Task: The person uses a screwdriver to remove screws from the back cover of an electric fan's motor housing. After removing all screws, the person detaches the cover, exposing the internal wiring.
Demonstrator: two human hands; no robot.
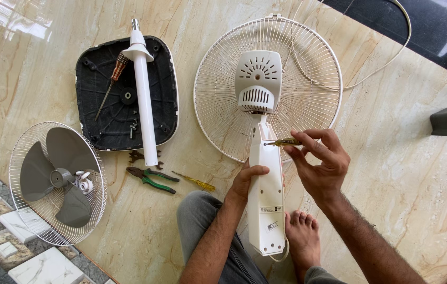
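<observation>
I see my left hand (245, 181) curled round the left edge of the white fan neck (265, 200), fingers closed on it, steadying it; the neck lies lengthwise on the floor (392, 173) between my knee and bare foot (303, 236), running up to the white motor housing (258, 81); the housing sits on the rear wire guard (307, 100), which lies flat on the marble near the far edge of the floor in view. My right hand (321, 163) is pinched shut on a small yellow-handled screwdriver (285, 142), thumb and fingers closed around its handle; its tip is at the upper part of the neck, just below the housing, though I cannot tell whether it sits in a screw. A white power cord (386, 63) loops away from the guard toward the far right corner.

To the left, well apart from my hands, the dark fan base (102, 100) lies upside down with the white stand pole (143, 100) across it and a brown-handled screwdriver (112, 79) resting on it; just beside the pole's near end lie green-handled pliers (152, 179) and another yellow screwdriver (194, 181); at the near left, over the edge of the patterned tiles, the front guard (34, 215) holds the grey fan blade (58, 176) and a small white cap (83, 183).
</observation>
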